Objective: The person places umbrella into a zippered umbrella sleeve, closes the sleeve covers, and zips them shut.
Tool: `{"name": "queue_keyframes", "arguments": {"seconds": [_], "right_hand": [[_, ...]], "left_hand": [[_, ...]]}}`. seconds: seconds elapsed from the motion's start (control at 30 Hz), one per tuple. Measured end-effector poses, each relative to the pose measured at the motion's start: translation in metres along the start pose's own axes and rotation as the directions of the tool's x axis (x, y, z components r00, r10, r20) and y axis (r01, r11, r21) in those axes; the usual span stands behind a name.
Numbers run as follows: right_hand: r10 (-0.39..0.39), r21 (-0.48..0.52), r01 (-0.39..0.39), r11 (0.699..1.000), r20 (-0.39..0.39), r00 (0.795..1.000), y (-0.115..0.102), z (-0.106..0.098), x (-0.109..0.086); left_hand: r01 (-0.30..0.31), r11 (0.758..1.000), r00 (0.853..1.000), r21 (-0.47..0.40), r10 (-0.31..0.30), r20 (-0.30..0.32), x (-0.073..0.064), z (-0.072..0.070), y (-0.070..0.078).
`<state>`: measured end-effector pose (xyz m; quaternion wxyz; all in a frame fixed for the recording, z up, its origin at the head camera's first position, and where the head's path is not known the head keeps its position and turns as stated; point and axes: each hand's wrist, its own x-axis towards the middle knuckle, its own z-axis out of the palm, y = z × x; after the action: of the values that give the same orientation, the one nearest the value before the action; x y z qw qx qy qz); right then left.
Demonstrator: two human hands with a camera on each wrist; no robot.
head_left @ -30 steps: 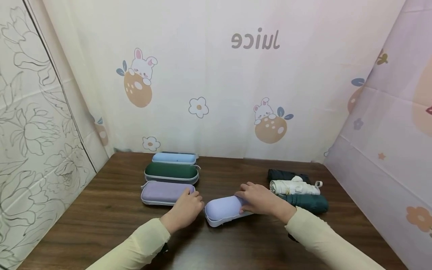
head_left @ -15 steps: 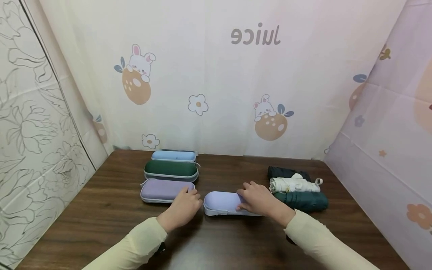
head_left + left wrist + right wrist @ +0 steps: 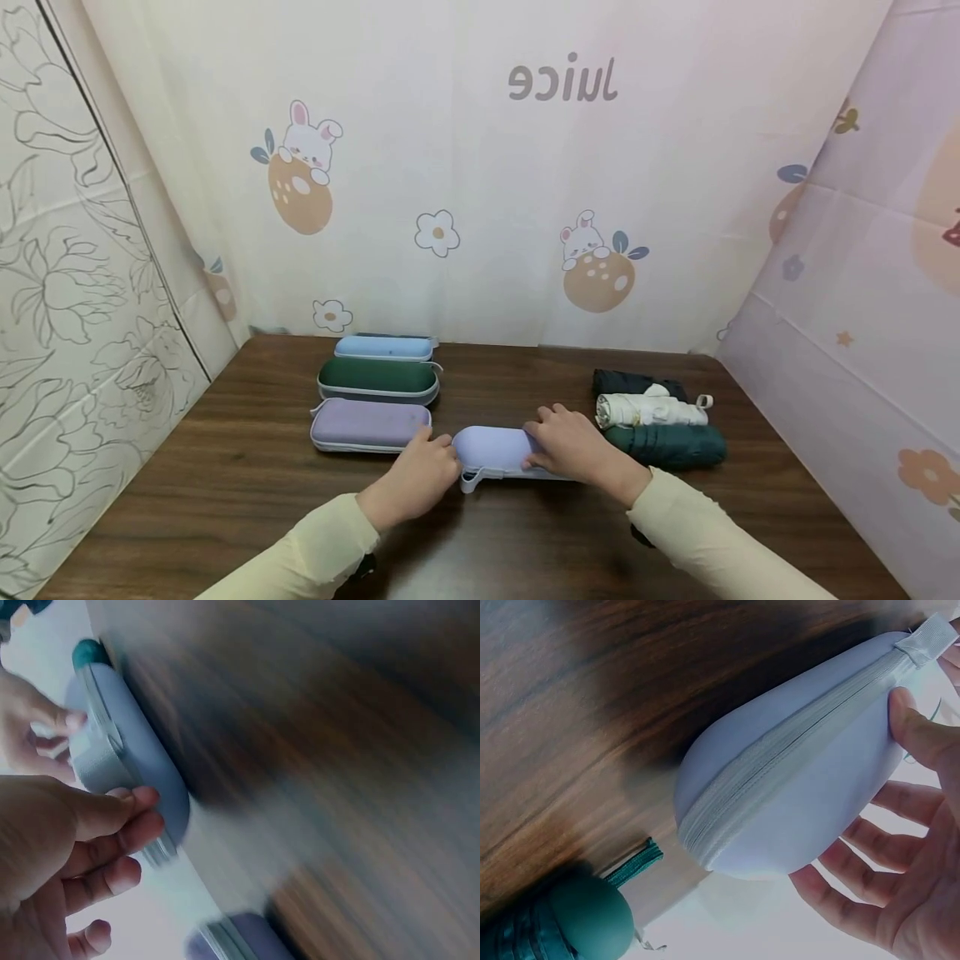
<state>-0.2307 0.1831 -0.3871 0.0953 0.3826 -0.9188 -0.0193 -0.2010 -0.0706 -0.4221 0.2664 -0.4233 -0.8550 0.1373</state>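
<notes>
A lavender hard zippered case (image 3: 495, 448) lies lengthwise on the table between the hands in the head view. My right hand (image 3: 573, 446) grips its right end, thumb on the near side and fingers over the far side. A pale zip band runs along the case, and a light strap loop (image 3: 105, 766) sticks out near its left end. At that left end, my left hand (image 3: 422, 477) pinches with thumb and index fingertips right at the strap; its other fingers curl loosely. Left of that hand rests a purple zippered case (image 3: 367, 423).
Behind the purple case lie a dark green case (image 3: 378, 377) and a light blue case (image 3: 384, 348). On the right, three folded umbrellas sit in a row: black (image 3: 637, 383), white (image 3: 648, 410) and dark green (image 3: 667, 447). Patterned curtains (image 3: 495, 167) border the wooden table (image 3: 225, 492).
The lavender case has turned from a slant to nearly straight across. My left hand has moved right, from the purple case to the lavender one. The strap loop now hangs out from the side.
</notes>
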Motion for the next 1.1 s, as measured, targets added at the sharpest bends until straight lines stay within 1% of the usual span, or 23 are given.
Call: {"name": "queue_keyframes", "arguments": {"seconds": [0.13,0.23,0.33,0.4,0.5,0.57,0.6,0.63,0.67,0.7,0.73,0.8,0.83,0.87,0.9,0.97,1.03,1.1], "right_hand": [[0.015,-0.013,-0.015,1.0,0.011,1.0,-0.002,0.0,0.001],[0.022,-0.023,-0.022,0.999,0.009,1.0,-0.002,0.002,0.001],[0.03,-0.01,-0.03,1.0,-0.001,1.0,0.001,0.004,-0.001],[0.038,0.029,-0.038,0.999,0.0,0.999,0.004,0.005,-0.005],[0.061,0.114,-0.063,0.991,0.029,0.998,0.013,0.006,-0.015],[0.087,0.189,-0.097,0.977,0.062,0.994,0.02,0.006,-0.023],[0.102,0.229,-0.117,0.966,0.078,0.992,0.024,0.006,-0.027],[0.114,0.265,-0.135,0.955,0.092,0.989,0.028,0.006,-0.031],[0.127,0.302,-0.153,0.941,0.104,0.986,0.031,0.006,-0.035],[0.14,0.335,-0.17,0.927,0.112,0.984,0.034,0.006,-0.039],[0.145,0.363,-0.176,0.915,0.111,0.983,0.037,0.006,-0.042],[0.156,0.41,-0.187,0.893,0.109,0.982,0.041,0.007,-0.049],[0.159,0.43,-0.19,0.883,0.106,0.982,0.043,0.007,-0.051],[0.163,0.451,-0.194,0.871,0.107,0.981,0.045,0.008,-0.054],[0.165,0.474,-0.198,0.858,0.109,0.98,0.046,0.01,-0.055],[0.176,0.523,-0.212,0.826,0.119,0.977,0.048,0.013,-0.058],[0.187,0.568,-0.227,0.791,0.128,0.974,0.049,0.016,-0.06],[0.203,0.598,-0.24,0.765,0.13,0.97,0.049,0.019,-0.061]], "left_hand": [[-0.018,1.0,1.0,0.01,0.018,-0.007,0.007,-0.005,0.008],[0.003,1.0,1.0,0.012,-0.003,-0.007,0.009,-0.008,0.011],[0.026,1.0,0.999,-0.015,-0.027,-0.018,0.008,-0.007,0.01],[0.036,0.998,0.999,-0.047,-0.038,-0.037,0.006,-0.006,0.007],[0.064,0.992,0.996,-0.108,-0.07,-0.052,0.002,-0.001,0.0],[0.09,0.98,0.994,-0.179,-0.098,-0.042,0.002,0.001,-0.007],[0.105,0.967,0.993,-0.232,-0.114,-0.026,0.002,0.003,-0.01],[0.122,0.946,0.992,-0.301,-0.129,-0.002,0.002,0.003,-0.014],[0.14,0.917,0.99,-0.374,-0.141,0.027,0.003,0.004,-0.017],[0.16,0.881,0.987,-0.446,-0.15,0.058,0.004,0.005,-0.02],[0.178,0.837,0.984,-0.518,-0.155,0.087,0.004,0.005,-0.023],[0.217,0.745,0.976,-0.631,-0.159,0.147,0.006,0.005,-0.027],[0.234,0.708,0.972,-0.667,-0.157,0.174,0.006,0.006,-0.028],[0.251,0.68,0.967,-0.689,-0.155,0.2,0.007,0.006,-0.029],[0.268,0.659,0.962,-0.703,-0.151,0.226,0.008,0.006,-0.029],[0.301,0.628,0.951,-0.718,-0.143,0.274,0.01,0.008,-0.029],[0.321,0.602,0.944,-0.731,-0.144,0.296,0.011,0.011,-0.028],[0.334,0.575,0.941,-0.747,-0.158,0.299,0.013,0.015,-0.027]]}}
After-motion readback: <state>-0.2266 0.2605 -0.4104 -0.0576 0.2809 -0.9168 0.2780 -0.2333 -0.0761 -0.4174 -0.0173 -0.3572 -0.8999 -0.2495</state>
